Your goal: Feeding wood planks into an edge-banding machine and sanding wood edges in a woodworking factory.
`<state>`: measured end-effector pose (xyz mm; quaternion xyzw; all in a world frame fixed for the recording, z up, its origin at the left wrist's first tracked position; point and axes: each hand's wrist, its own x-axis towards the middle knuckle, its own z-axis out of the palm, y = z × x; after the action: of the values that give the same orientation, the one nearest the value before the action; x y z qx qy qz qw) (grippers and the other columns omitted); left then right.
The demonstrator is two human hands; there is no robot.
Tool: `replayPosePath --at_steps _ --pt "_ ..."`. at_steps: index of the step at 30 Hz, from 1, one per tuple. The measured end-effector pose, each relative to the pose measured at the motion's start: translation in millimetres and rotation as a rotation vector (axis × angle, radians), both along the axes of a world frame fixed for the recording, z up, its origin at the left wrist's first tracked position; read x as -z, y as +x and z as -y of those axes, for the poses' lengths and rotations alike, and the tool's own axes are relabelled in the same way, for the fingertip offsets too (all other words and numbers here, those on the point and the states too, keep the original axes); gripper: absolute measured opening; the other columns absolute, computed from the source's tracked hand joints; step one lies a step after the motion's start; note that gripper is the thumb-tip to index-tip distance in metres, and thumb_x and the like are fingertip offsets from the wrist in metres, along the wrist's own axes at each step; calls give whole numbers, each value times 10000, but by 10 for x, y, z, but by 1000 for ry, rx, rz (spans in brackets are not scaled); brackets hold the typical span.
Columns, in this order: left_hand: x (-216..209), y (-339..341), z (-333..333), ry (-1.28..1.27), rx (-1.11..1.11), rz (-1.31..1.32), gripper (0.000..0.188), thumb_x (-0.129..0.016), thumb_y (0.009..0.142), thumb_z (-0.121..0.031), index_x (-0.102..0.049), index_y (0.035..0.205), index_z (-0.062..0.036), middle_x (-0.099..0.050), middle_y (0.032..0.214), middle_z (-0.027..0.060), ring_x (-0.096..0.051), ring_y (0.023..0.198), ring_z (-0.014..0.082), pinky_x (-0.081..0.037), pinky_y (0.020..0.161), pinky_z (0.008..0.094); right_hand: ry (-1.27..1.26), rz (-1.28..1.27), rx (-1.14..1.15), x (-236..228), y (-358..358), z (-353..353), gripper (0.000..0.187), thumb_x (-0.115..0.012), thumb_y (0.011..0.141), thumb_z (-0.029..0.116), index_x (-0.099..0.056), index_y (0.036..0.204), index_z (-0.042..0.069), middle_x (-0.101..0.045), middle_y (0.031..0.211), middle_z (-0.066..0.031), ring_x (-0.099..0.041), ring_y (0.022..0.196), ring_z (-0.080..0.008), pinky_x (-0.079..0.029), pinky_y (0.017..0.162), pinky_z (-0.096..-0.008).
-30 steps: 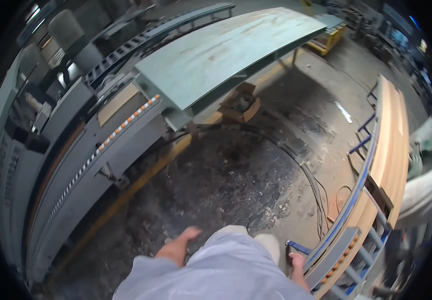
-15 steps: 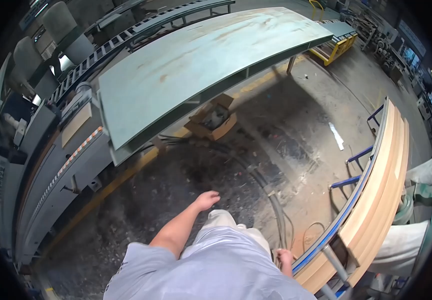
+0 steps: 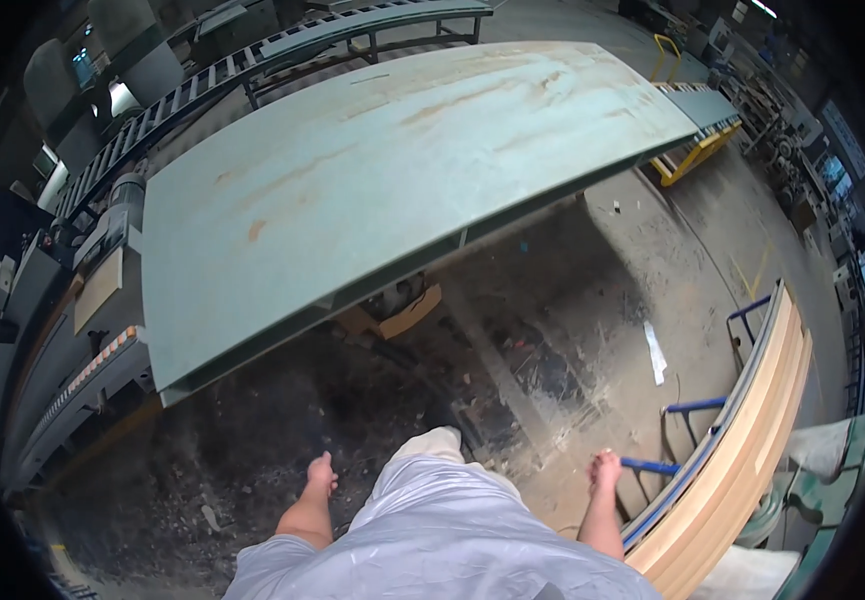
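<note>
While a broad, pale green tabletop with brown stains [image 3: 402, 190] is filling the middle of the workshop, a dark, scuffed concrete floor [image 3: 252, 470] is spreading beneath it, and a long metal roller conveyor [image 3: 167, 125] is running behind. Near the tabletop's far right corner a low stand with a yellow frame [image 3: 697, 160] is standing. A stack of long, pale wooden boards [image 3: 742, 460] is lying at the right, its near end running out of view. Under the tabletop's front edge a brown cardboard box [image 3: 410, 312] is showing only in part, and shadow is obscuring its contents. The person's two hands are hanging apart: the left hand [image 3: 322, 475] is hovering over the floor, its fingers bending loosely; the right hand [image 3: 604, 468] is curling its fingers beside the boards, overlapping one of three visible blue metal bars [image 3: 697, 406], though I cannot tell whether it is touching it or whether either hand's fingers are pinching anything. One white strip [image 3: 655, 352] is lying on the floor; the boards' edges are merging too closely for counting.
</note>
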<state>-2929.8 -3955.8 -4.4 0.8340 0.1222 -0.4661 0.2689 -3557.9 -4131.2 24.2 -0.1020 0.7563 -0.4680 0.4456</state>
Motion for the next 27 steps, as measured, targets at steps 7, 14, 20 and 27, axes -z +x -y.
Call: replayPosePath --at_steps 7,14,20,27 --pt "-866 182 2854 -1007 -853 -17 964 -458 852 -725 -107 1529 -135 -157 1561 92 -420 1272 358 -310 1094 504 112 186 30 229 234 1751 281 -608 915 341 -526 1093 139 -564 854 -26 -522 609 -149 -441 449 -272" --pt "-1598 341 4031 -1099 -1054 229 746 -274 926 -645 -362 1446 -116 -378 1478 104 -378 1324 338 -313 1102 506 -165 75 93 -167 543 4856 413 -602 909 471 -519 1079 104 -529 844 -13 -491 611 -135 -423 511 -261" --pt "-1303 918 4465 -501 -1523 601 635 -425 939 -429 -456 1346 57 -490 1386 188 -517 1216 312 -418 1042 425 -308 -331 35 -741 1027 7628 458 -516 946 503 -461 920 50 -507 708 -85 -494 583 -212 -457 487 -337" --pt "-1794 842 4999 258 -1346 613 680 -481 870 -505 -549 1121 123 -619 1113 307 -623 1020 435 -503 898 496 272 -907 134 -626 1076 9299 1128 -597 732 697 -185 1418 -98 -335 1408 -345 -431 1261 -453 -393 1012 -578"
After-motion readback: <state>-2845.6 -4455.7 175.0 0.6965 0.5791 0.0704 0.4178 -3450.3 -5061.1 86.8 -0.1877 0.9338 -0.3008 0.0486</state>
